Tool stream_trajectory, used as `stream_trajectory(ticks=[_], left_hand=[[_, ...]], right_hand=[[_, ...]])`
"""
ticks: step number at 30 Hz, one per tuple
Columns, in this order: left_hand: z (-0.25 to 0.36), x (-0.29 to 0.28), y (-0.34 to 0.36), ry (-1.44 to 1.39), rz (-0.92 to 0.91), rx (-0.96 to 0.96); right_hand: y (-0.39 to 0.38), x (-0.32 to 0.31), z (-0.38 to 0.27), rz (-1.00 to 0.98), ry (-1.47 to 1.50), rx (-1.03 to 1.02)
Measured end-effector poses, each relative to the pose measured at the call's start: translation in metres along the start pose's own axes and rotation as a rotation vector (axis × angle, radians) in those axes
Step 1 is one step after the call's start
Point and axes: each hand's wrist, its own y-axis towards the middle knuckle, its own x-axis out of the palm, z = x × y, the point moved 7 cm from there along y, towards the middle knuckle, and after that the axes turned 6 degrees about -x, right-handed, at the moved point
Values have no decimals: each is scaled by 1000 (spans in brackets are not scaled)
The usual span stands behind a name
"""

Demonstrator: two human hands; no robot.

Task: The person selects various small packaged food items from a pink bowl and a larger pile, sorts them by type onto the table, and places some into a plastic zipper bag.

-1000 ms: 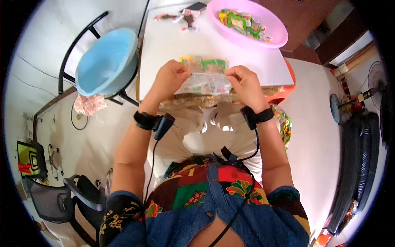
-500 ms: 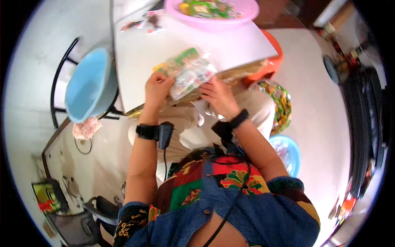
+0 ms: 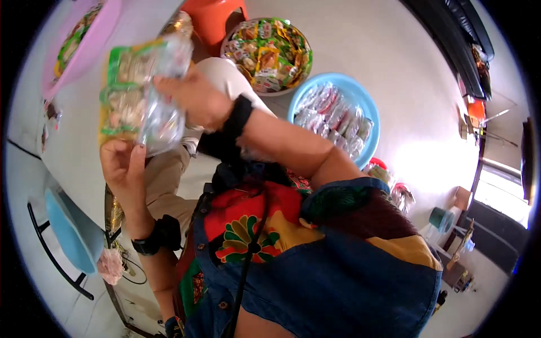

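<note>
Several flat plastic food packets point(image 3: 125, 107) with green and yellow edges are held up over the table's near edge. Clear, whitish packaging point(image 3: 162, 121) lies against their right side. My left hand point(image 3: 125, 172) pinches the lower edge, its thumb on the front. Across the upper right part reaches my right hand point(image 3: 200, 101), its thumb over the packaging and its other fingers mostly hidden and blurred. Both wrists wear black straps.
The white table point(image 3: 73, 149) carries a pink basin point(image 3: 110, 28) of packets. To the right, a round basin point(image 3: 309, 62) holds colourful packets, and a light blue basin point(image 3: 372, 104) holds clear-wrapped ones. An orange stool point(image 3: 217, 19) stands behind. Another blue basin point(image 3: 73, 234) sits at left.
My view has swung to the right, bringing the floor basins into fuller sight. The packets are lifted from the table, and my right hand has moved up over their right side.
</note>
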Motion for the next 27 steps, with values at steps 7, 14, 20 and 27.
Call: stream_trajectory(ticks=[7,14,20,27], left_hand=[[-20,14,58,345,-44,115],[-86,-44,111,962,79,130],[-71,-33,103,1308,51,357],[-77,-25,110,1296,55,320]], right_hand=[[-85,-219,-162,466,-603,-188],[-251,-394,-183,1030,-989,105],[-369,-507,-104,1199,-1159,308],[-398,-520,-4,621,-1841,725]])
